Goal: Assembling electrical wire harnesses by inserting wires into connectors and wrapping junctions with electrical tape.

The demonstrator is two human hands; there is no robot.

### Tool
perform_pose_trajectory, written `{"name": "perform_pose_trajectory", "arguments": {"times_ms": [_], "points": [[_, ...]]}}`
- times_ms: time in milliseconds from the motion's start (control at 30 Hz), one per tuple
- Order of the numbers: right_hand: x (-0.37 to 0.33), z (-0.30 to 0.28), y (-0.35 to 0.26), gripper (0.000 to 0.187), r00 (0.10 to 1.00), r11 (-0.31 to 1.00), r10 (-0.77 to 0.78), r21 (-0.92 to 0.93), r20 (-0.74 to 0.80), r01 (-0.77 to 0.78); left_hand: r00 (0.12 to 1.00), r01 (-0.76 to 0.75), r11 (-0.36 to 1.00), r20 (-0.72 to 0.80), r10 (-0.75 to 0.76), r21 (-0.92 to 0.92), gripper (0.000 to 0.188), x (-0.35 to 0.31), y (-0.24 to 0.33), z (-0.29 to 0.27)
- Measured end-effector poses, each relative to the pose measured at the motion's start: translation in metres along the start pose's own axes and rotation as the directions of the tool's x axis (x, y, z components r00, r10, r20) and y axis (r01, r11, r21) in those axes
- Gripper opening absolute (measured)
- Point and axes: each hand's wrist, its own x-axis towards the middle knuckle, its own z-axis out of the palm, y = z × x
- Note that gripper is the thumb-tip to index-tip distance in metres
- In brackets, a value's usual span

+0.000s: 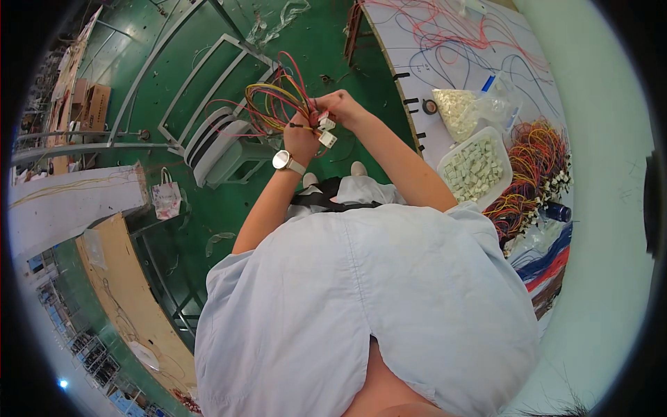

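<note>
Both my hands meet in front of me, above the green floor, at a wiring harness (pixel 274 101) of looped red, yellow and dark wires. My left hand (pixel 301 142), with a watch on its wrist, is closed round the wire bundle. White plastic connectors (pixel 327 138) stick out of the bundle beside its fingers. At the upper side of the bundle, my right hand (pixel 337 104) has its fingers pinched together on the wires near the connectors. Its fingertips are partly hidden by the wires.
On the right, a table (pixel 434 135) bears a white tub (pixel 505 156) of pale connectors, a bag of cream parts (pixel 456 111), a black tape roll (pixel 430 106) and piled harnesses (pixel 535 167). Stacked plastic stools (pixel 233 154) and a metal frame (pixel 174 90) stand left; a bag (pixel 167 198) hangs nearby.
</note>
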Motion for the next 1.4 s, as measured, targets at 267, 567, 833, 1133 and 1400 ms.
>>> {"name": "perform_pose_trajectory", "arguments": {"times_ms": [267,567,833,1133,1400], "points": [[0.021,0.022,-0.004,0.017,0.973,0.979,0.166,0.089,0.163,-0.182,0.569,0.626,-0.135,0.568,-0.595,-0.768,0.016,-0.015,-0.053,-0.017],[-0.011,-0.014,0.002,0.029,0.986,0.787,0.164,0.604,-0.016,-0.122,0.447,0.389,-0.503,0.636,-0.629,-0.772,0.019,-0.052,-0.126,-0.002],[-0.110,0.101,0.082,0.021,0.831,0.535,-0.556,-0.763,0.006,0.363,0.226,0.438,-0.547,0.676,-0.702,-0.714,0.017,-0.057,-0.201,0.054],[-0.208,0.031,0.077,0.023,0.684,0.572,-0.719,-0.665,-0.124,0.481,-0.003,0.475,-0.871,0.989,-0.146,-0.127,0.025,0.028,-0.112,0.109],[-0.453,-0.132,0.046,0.068,0.399,0.640,-0.768,-0.592,-0.500,0.490,-0.064,0.958,-0.259,0.969,0.237,0.126,0.022,0.020,0.250,0.219]]}}
